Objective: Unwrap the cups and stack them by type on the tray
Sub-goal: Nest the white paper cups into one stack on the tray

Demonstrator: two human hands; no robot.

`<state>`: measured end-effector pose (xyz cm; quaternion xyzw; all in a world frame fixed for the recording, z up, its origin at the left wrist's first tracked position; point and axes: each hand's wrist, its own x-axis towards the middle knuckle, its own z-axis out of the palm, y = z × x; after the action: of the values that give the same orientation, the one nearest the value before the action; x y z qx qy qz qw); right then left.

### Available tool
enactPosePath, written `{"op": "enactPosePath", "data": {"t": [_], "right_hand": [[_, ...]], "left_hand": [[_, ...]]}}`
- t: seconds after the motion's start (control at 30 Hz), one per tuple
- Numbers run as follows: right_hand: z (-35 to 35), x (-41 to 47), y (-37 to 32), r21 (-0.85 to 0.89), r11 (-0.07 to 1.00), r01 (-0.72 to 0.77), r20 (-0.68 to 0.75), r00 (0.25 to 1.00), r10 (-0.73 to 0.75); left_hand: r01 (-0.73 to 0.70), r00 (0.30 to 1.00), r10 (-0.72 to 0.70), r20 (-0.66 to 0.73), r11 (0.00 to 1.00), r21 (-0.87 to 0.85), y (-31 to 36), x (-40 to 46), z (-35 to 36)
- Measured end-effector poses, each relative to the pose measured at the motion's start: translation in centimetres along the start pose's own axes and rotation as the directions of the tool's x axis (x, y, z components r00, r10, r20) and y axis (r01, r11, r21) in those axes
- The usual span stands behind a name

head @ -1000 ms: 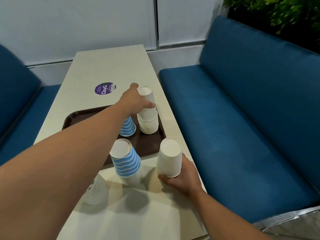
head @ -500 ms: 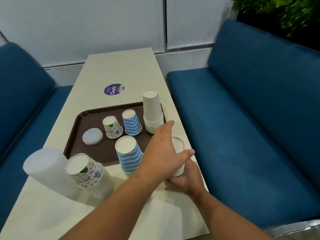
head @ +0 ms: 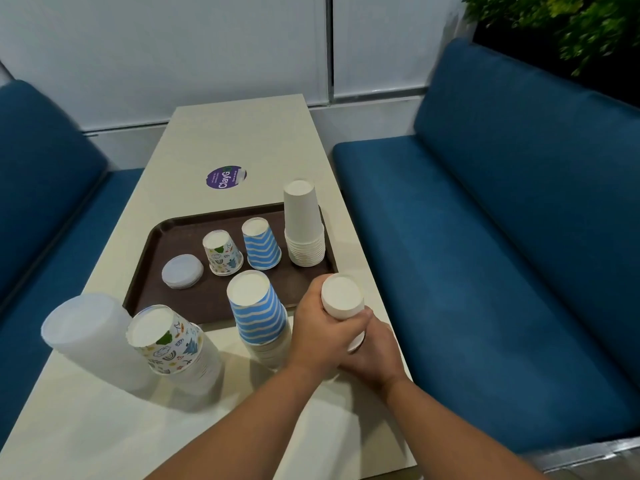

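A long cream table (head: 249,140) runs away from the camera toward a white wall (head: 173,46), with a blue bench (head: 502,237) at 3 o'clock and another blue seat (head: 41,188) at 9 o'clock. Green plants (head: 571,26) stand behind the bench at 1 o'clock. A purple sticker (head: 225,177) lies on the table at 12 o'clock from the brown tray (head: 152,271). On the tray, a white stack (head: 304,230) stands at its right edge, upside down; a striped cup (head: 260,248) is just at 9 o'clock from it, then a printed cup (head: 221,252), then a flat pile of lids (head: 182,271). In front of the tray, on the table, a striped stack (head: 258,315) stands, and at 9 o'clock from it a printed stack (head: 169,341) and a clear stack (head: 90,337), both tilted to the left. At 3 o'clock from the striped stack, both hands hold a white cup (head: 342,296) stack, bottom up, near the right edge of the table. The left hand (head: 320,336) wraps its fingers around the upper part. The right hand (head: 375,353) grips it lower, partly hidden under the left one. The two hands touch each other.
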<state>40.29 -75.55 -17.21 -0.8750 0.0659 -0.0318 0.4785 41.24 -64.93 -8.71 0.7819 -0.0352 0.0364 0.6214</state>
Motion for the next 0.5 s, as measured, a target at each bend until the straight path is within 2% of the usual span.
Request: {"op": "enactPosePath", "data": {"t": [0.23,0.3,0.4,0.5], "right_hand": [[-0.3,-0.2,-0.8,0.040,0.998,0.057,-0.036,0.998,-0.056],[-0.3,-0.1,-0.9,0.041,0.997,0.070,-0.029,0.997,-0.068],[-0.1,0.2,-0.7,-0.016,0.997,0.073,-0.047,0.996,-0.074],[0.0,0.1,-0.7,0.036,0.998,0.044,-0.068,0.997,-0.042]], "left_hand": [[-0.019,0.984,0.032,-0.174,0.997,0.080,1.1,-0.6,1.2],[-0.040,0.989,0.050,-0.141,0.996,0.077,1.0,-0.8,1.1],[-0.104,0.994,0.105,0.000,0.989,0.106,1.2,-0.7,-0.1],[-0.184,0.983,0.184,0.015,0.975,0.121,2.7,-0.1,-1.4]]}}
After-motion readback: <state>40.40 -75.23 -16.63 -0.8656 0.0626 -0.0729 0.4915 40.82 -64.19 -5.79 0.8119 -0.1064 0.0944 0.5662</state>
